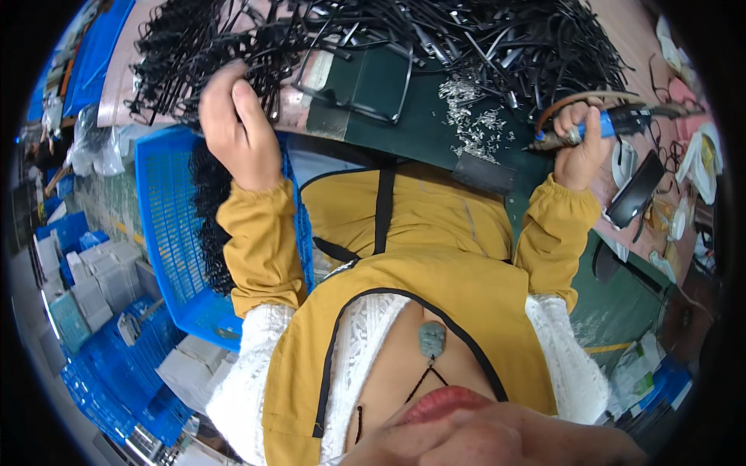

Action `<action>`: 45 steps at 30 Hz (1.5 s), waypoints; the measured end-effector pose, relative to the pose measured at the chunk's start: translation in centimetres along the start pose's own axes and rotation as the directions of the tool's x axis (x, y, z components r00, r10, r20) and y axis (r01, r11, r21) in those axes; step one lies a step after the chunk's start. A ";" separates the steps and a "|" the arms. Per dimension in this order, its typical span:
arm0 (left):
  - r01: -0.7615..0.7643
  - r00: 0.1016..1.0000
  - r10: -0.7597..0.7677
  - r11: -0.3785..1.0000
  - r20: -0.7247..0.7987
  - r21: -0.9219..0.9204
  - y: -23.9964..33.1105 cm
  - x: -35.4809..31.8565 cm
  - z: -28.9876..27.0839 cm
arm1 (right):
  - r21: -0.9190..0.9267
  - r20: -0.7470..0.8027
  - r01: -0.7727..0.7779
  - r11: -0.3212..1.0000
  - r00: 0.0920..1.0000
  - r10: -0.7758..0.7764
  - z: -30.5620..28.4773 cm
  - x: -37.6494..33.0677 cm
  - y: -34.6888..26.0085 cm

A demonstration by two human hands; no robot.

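Observation:
My right hand [579,144] is wrapped round a blue and black electric screwdriver [618,122], its tip pointing left over the dark green mat [423,140]. At the left, my left hand [239,128] is curled at the near edge of a heap of thin black eyeglass temples [183,58]; its fingertips are blurred, and what they hold is hidden. A black eyeglass frame [373,114] lies on the mat between my hands. Small silver screws [475,128] are scattered on the mat, left of the screwdriver tip.
More black eyeglass parts [505,39] are heaped across the far side. A dark block [483,174] sits at the mat's near edge. Left of my lap stands a blue basket [175,225] holding black frames [210,202]. Dark glasses [637,190] lie at the right.

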State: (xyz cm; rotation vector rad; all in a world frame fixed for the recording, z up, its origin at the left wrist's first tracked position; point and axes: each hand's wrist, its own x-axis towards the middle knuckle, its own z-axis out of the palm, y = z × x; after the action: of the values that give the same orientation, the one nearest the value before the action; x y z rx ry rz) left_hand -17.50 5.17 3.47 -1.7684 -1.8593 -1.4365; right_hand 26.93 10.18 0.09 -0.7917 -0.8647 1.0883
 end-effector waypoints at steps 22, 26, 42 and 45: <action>-0.310 0.852 0.300 0.950 0.428 -0.047 3.7 6.8 10.3 | -0.951 0.308 0.296 -0.086 0.928 -0.208 -7.7 6.5 0.9; -0.487 0.871 0.478 0.805 0.116 0.338 6.7 13.7 20.2 | -0.904 0.386 0.426 0.050 0.860 -0.334 -8.2 6.8 0.9; -0.397 0.764 0.341 0.918 0.548 -0.016 12.1 12.9 21.9 | -0.930 0.367 0.308 -0.199 0.792 -0.488 -10.9 5.3 -5.5; -0.472 0.704 0.296 0.874 0.645 0.114 12.9 12.8 21.9 | -0.466 -0.401 0.157 0.871 0.840 -0.366 -9.7 2.9 -6.7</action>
State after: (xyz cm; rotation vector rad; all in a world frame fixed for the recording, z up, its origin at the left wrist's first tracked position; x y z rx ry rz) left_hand 0.08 27.11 7.81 -2.4669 -1.6428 -0.4331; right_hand 38.88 10.03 2.21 -1.1975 -0.7551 0.4150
